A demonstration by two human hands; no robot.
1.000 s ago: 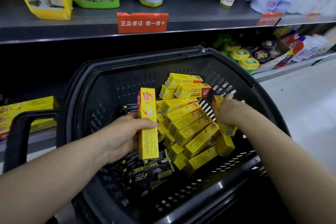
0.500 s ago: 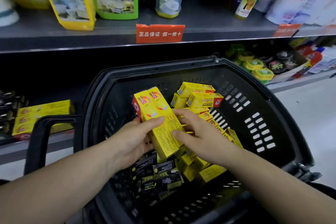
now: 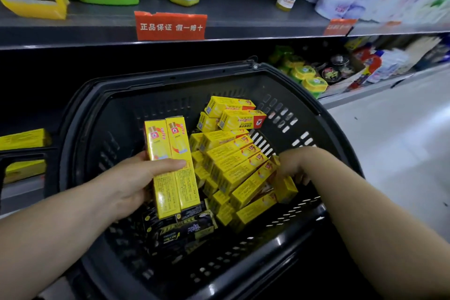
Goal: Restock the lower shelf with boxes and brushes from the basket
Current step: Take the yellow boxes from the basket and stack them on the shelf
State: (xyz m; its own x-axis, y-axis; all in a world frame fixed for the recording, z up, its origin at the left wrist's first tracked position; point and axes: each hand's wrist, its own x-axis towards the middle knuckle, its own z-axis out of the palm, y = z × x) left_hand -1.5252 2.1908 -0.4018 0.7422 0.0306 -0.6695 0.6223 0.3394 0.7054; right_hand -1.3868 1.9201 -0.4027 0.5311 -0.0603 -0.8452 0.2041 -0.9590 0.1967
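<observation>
A black plastic basket (image 3: 170,80) sits in front of the shelves, holding a heap of yellow boxes (image 3: 233,168) and several black packs (image 3: 180,229) near its front. My left hand (image 3: 131,182) grips two yellow boxes (image 3: 170,165) side by side, upright above the basket's left half. My right hand (image 3: 292,165) reaches down into the right side of the heap; its fingers are behind a yellow box (image 3: 286,189) and I cannot tell whether they hold it. More yellow boxes (image 3: 22,151) lie stacked on the lower shelf at far left.
The upper shelf (image 3: 243,24) carries bottles and refill pouches, with a red label (image 3: 170,25) on its edge. Small yellow-green tubs (image 3: 309,78) and round tins sit on the lower shelf at right. The basket handle (image 3: 14,153) stands at left. Pale floor lies at right.
My right hand has left the boxes held by the left hand and gone down to the right side of the heap. The left hand now holds the two boxes more upright.
</observation>
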